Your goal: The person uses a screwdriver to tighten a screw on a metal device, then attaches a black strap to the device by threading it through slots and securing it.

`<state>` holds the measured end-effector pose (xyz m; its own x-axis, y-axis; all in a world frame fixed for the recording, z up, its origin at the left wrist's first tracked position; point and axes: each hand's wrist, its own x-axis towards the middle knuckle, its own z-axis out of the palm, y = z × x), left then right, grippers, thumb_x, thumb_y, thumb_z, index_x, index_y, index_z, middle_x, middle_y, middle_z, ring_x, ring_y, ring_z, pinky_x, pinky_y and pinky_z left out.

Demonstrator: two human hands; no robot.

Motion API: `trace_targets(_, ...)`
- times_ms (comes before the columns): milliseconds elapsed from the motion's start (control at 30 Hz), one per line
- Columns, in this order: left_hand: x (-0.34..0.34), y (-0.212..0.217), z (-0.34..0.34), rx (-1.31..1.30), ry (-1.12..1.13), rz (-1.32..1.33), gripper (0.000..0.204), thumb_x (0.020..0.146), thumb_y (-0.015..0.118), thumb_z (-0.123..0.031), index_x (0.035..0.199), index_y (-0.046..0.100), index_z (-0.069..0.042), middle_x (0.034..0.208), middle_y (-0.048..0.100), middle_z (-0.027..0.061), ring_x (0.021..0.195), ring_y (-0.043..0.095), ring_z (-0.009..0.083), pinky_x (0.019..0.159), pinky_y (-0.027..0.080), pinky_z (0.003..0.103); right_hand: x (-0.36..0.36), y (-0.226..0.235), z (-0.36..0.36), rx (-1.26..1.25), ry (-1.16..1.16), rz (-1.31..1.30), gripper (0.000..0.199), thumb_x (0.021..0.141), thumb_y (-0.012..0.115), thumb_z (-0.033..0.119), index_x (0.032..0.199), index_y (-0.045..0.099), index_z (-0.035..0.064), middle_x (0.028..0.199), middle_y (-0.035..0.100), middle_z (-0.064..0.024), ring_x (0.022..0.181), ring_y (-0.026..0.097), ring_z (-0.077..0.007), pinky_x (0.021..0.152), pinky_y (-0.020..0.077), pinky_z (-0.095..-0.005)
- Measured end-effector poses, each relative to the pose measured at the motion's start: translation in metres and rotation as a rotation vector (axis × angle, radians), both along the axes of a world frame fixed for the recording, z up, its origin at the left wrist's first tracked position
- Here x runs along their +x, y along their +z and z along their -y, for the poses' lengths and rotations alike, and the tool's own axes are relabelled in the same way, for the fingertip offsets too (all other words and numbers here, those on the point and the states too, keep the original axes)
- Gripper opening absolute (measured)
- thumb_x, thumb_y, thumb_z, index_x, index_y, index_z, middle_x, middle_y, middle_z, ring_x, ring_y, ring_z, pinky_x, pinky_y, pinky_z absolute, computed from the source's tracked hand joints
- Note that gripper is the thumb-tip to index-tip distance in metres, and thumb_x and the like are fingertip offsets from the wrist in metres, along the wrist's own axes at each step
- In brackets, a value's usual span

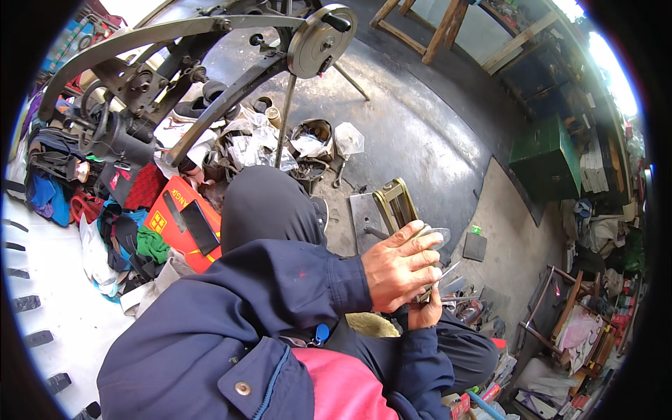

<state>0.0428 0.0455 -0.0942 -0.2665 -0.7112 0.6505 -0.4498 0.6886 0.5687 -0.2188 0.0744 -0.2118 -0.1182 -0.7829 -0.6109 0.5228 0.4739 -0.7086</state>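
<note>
Head view: the left hand (402,267) lies knuckles-up, fingers curled narrowly over a small grey piece (435,235), while the right hand (425,313) just beneath it pinches something hidden, so I cannot tell what it grips; both hover just below the metal stand (396,204). A thin metal blade (448,271) pokes out between the 2 hands, and a slip there could nick a finger, or the piece could drop among the tools (469,297) beside the stand.

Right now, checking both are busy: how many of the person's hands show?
2: the left hand lies on top, the right hand underneath, mostly hidden.
</note>
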Motion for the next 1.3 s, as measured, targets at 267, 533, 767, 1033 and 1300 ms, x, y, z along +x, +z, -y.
trace_targets(267, 0.019, 0.001, -0.029, 0.172, -0.079, -0.241, 0.013, 0.079, 0.079, -0.012, 0.086, 0.068, -0.009, 0.078, 0.066, 0.0055, 0.067, 0.063, 0.0228, 0.064, 0.048, 0.034, 0.005, 0.002, -0.002, 0.017, -0.003, 0.025, 0.03, 0.104, 0.058, 0.034, 0.111, 0.063, 0.0056, 0.089, 0.071, -0.0085, 0.065, 0.065, -0.0194, 0.048, 0.0466, -0.0336)
trace_targets(533, 0.009, -0.039, -0.029, 0.999, 0.21, -0.669, 0.036, 0.086, 0.085, -0.03, 0.088, 0.058, -0.006, 0.076, 0.056, -0.0047, 0.069, 0.048, 0.0035, 0.061, 0.041, 0.023, 0.003, 0.015, 0.001, 0.023, 0.129, 0.108, 0.046, 0.102, 0.057, 0.05, 0.109, 0.065, 0.005, 0.083, 0.068, -0.0058, 0.058, 0.057, -0.0142, 0.042, 0.0372, -0.0271)
trace_targets(767, 0.004, -0.061, -0.008, 0.891, 0.398, -0.575, 0.059, 0.078, 0.088, -0.043, 0.113, 0.063, -0.003, 0.099, 0.067, 0.0071, 0.089, 0.06, 0.0169, 0.083, 0.052, 0.034, 0.001, 0.023, -0.001, 0.086, 0.143, 0.293, 0.045, 0.1, 0.059, 0.055, 0.099, 0.063, 0.0106, 0.071, 0.059, -0.0037, 0.051, 0.044, -0.0099, 0.04, 0.0301, -0.0223)
trace_targets(1033, -0.005, -0.068, 0.009, 0.911, 0.274, -0.404, 0.077, 0.079, 0.083, -0.05, 0.137, 0.06, -0.005, 0.14, 0.059, 0.0149, 0.133, 0.053, 0.0285, 0.11, 0.04, 0.045, -0.024, 0.001, 0.0, 0.164, 0.198, 0.724, 0.048, 0.102, 0.057, 0.041, 0.127, 0.054, -0.0002, 0.081, 0.056, -0.0071, 0.056, 0.044, -0.0088, 0.046, 0.0367, -0.0226)
trace_targets(1300, -0.027, -0.067, 0.021, 1.12, -0.081, -0.972, 0.064, 0.083, 0.085, -0.035, 0.129, 0.063, 0.003, 0.128, 0.067, 0.0144, 0.117, 0.064, 0.022, 0.102, 0.049, 0.035, -0.012, 0.017, 0.0, 0.234, 0.117, 0.606, 0.039, 0.102, 0.06, 0.039, 0.112, 0.06, 0.0014, 0.072, 0.056, -0.006, 0.05, 0.042, -0.0079, 0.042, 0.0345, -0.022)
